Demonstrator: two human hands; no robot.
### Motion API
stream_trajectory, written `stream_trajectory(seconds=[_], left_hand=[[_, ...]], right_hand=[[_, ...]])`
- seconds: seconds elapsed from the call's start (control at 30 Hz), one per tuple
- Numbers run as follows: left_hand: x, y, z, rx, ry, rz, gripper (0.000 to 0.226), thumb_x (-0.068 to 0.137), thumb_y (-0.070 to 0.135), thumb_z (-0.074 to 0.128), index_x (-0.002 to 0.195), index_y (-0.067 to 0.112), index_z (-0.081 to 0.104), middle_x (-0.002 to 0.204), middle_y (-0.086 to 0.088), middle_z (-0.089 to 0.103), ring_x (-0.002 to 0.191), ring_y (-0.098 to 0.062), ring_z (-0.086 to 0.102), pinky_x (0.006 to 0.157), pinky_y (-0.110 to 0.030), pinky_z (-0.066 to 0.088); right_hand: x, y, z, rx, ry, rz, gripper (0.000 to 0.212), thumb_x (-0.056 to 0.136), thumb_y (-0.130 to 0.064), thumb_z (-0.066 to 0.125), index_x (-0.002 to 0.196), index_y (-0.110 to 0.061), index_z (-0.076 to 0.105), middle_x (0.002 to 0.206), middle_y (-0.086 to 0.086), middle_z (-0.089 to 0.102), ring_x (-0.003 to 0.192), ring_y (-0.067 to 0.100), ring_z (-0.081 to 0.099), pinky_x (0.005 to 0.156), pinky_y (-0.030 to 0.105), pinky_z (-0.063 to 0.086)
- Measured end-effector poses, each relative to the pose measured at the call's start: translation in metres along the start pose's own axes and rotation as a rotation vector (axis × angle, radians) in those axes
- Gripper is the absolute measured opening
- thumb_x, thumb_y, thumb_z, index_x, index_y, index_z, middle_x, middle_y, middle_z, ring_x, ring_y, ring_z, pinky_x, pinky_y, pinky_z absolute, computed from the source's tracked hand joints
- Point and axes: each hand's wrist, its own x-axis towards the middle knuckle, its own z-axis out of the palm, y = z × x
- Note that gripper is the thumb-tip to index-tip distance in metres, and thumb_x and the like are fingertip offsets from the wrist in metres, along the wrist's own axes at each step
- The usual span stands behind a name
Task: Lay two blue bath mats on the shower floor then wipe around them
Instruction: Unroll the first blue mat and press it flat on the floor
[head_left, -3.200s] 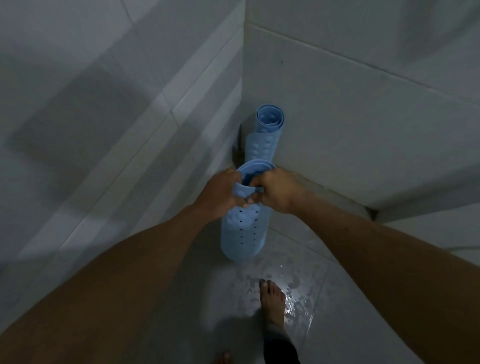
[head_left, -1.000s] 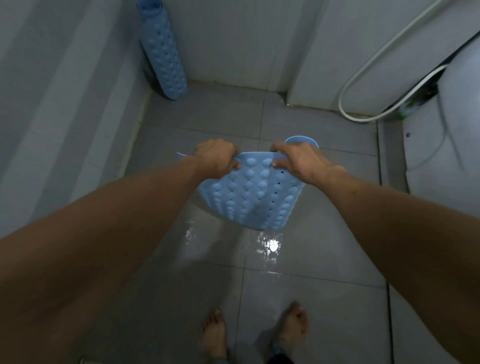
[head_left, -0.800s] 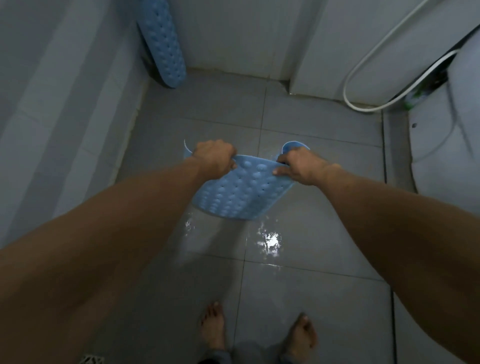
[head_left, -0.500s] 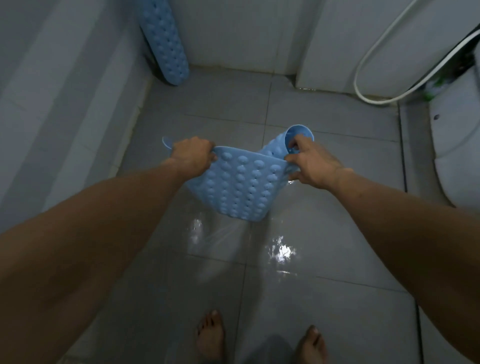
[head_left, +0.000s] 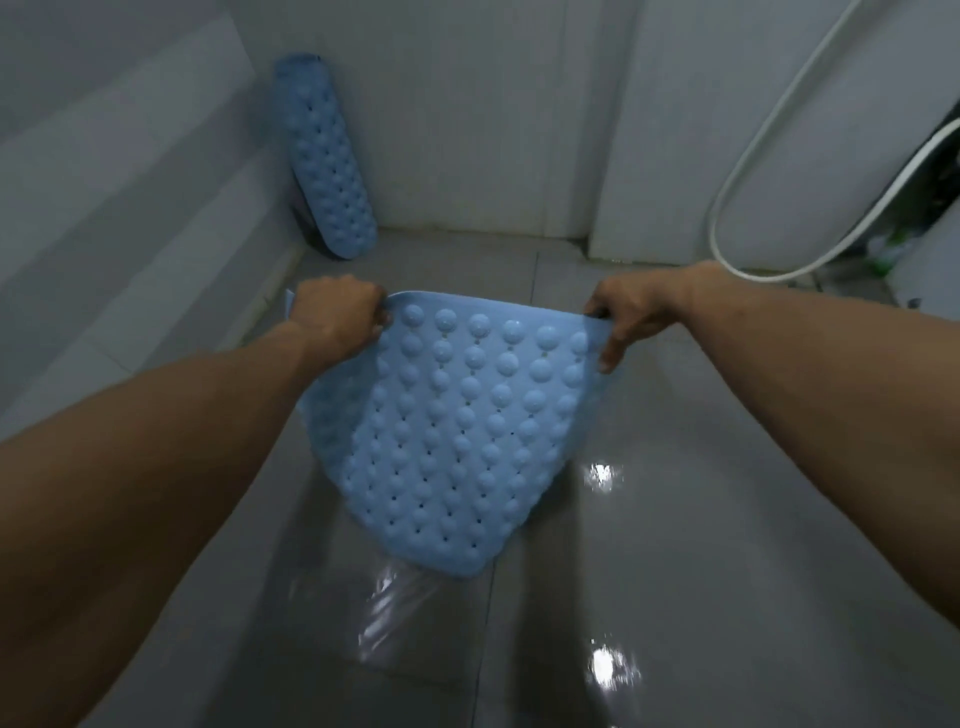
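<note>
**Wet shower floor bare, first mat opened out and hanging**

The grey tiled shower floor (head_left: 675, 545) gleams with water right below the camera, and not a single mat lies on it yet, so the laying has barely begun. Just beyond that wet patch, the first blue bath mat (head_left: 457, 441) hangs in the air, bumpy side towards the camera, its rounded lower end dangling close above the tiles; whether it brushes them I cannot tell. Up at the top edge, the left hand (head_left: 337, 322) has its grip closed on the left corner, and the right hand (head_left: 631, 317) pinches the right corner with fingers curled round the edge. Both hands are well apart, pulling the sheet wide.

That is the big change from half a second ago: back then the right end was curled into a tube and the hands were closer together; now the roll is gone and the mat is open across its width.

Further back, the second blue mat (head_left: 330, 161) is in the far left corner as before, rolled up, leaning against the wall. A white hose (head_left: 748, 171) loops down the right-hand wall.

Left to do, by my reckoning: lower this mat flat, fetch and unroll the second, then all the wiping. No cloth is in view.
</note>
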Motion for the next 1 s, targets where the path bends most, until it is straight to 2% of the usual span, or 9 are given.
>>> stream_trajectory(seconds=[0.07,0.2,0.33,0.47,0.53,0.6,0.73,0.87,1.0], left_hand=[[0.001,-0.009,0.011,0.016,0.048,-0.038,0.031,0.093,0.039,0.052,0.109,0.016,0.066,0.11,-0.019,0.066,0.098,-0.038,0.064,0.08,-0.04,0.049],[-0.004,-0.031,0.025,0.044,0.138,-0.112,0.035,0.094,0.044,0.053,0.113,0.017,0.066,0.111,-0.019,0.066,0.098,-0.038,0.064,0.078,-0.04,0.048],[-0.014,-0.031,0.024,0.063,0.215,-0.121,0.036,0.093,0.043,0.054,0.114,0.017,0.067,0.11,-0.019,0.065,0.098,-0.038,0.063,0.079,-0.04,0.047],[-0.023,-0.028,0.009,0.042,0.235,-0.146,0.035,0.093,0.043,0.054,0.114,0.017,0.066,0.114,-0.017,0.065,0.101,-0.037,0.063,0.082,-0.041,0.048],[-0.027,-0.026,0.0,0.033,0.235,-0.147,0.035,0.093,0.044,0.054,0.112,0.017,0.066,0.112,-0.017,0.066,0.101,-0.036,0.062,0.081,-0.041,0.048],[-0.031,-0.022,-0.008,0.014,0.24,-0.141,0.035,0.093,0.045,0.053,0.11,0.017,0.067,0.112,-0.016,0.066,0.1,-0.036,0.063,0.08,-0.04,0.048],[-0.036,-0.015,-0.019,-0.044,0.251,-0.115,0.035,0.093,0.049,0.053,0.108,0.021,0.066,0.112,-0.016,0.065,0.102,-0.036,0.061,0.082,-0.042,0.047],[-0.038,-0.016,-0.043,-0.02,0.307,-0.082,0.044,0.091,0.057,0.053,0.103,0.018,0.067,0.11,-0.02,0.064,0.1,-0.037,0.061,0.079,-0.041,0.046],[-0.036,-0.021,-0.069,-0.028,0.306,-0.062,0.066,0.08,0.075,0.048,0.09,0.012,0.066,0.1,-0.02,0.066,0.086,-0.035,0.062,0.07,-0.038,0.044]], right_hand=[[0.006,0.011,0.009,-0.014,0.054,0.035,0.042,0.057,-0.048,0.092,0.084,-0.02,0.075,0.081,-0.003,0.075,0.071,0.015,0.066,0.07,0.025,0.053],[0.009,0.028,0.038,0.051,0.203,0.146,0.05,0.058,-0.064,0.082,0.082,-0.021,0.076,0.081,-0.007,0.073,0.077,0.015,0.069,0.081,0.031,0.056],[-0.002,0.029,0.055,0.072,0.317,0.137,0.061,0.062,-0.075,0.072,0.087,-0.018,0.074,0.086,-0.003,0.073,0.08,0.018,0.069,0.084,0.034,0.056],[-0.032,0.022,0.05,0.082,0.435,0.096,0.058,0.07,-0.074,0.068,0.095,-0.022,0.071,0.088,-0.006,0.072,0.082,0.016,0.068,0.079,0.03,0.052],[-0.05,0.02,0.044,0.143,0.392,0.105,0.052,0.066,-0.069,0.077,0.091,-0.023,0.073,0.08,-0.012,0.074,0.075,0.009,0.07,0.07,0.025,0.052],[-0.067,0.021,0.045,0.15,0.249,0.164,0.044,0.06,-0.057,0.088,0.083,-0.021,0.075,0.073,-0.012,0.075,0.07,0.008,0.072,0.065,0.024,0.054],[-0.088,0.025,0.051,0.208,0.097,0.3,0.049,0.058,-0.044,0.093,0.091,-0.011,0.078,0.084,0.004,0.078,0.077,0.023,0.076,0.078,0.041,0.062],[-0.119,0.037,0.046,0.151,0.319,0.296,0.057,0.064,-0.07,0.078,0.085,-0.017,0.076,0.077,-0.006,0.076,0.073,0.014,0.074,0.076,0.032,0.058],[-0.146,0.045,0.027,0.105,0.587,0.276,0.066,0.063,-0.08,0.07,0.078,-0.015,0.07,0.077,-0.002,0.071,0.071,0.015,0.067,0.069,0.03,0.048]])
